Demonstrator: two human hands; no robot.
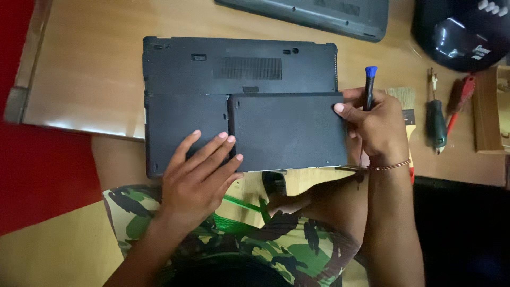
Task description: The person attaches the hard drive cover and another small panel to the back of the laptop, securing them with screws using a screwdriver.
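Upturned black laptop (239, 69) on wooden table (85, 69), left hand (196, 178) flat on it, right hand (377, 125) gripping blue-tipped screwdriver (369, 87)

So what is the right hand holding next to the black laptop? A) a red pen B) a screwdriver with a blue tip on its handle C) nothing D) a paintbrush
B: the right hand grips a dark screwdriver with a blue end poking up above the fingers, at the right edge of the upside-down laptop; the paintbrush lies on the table behind it.
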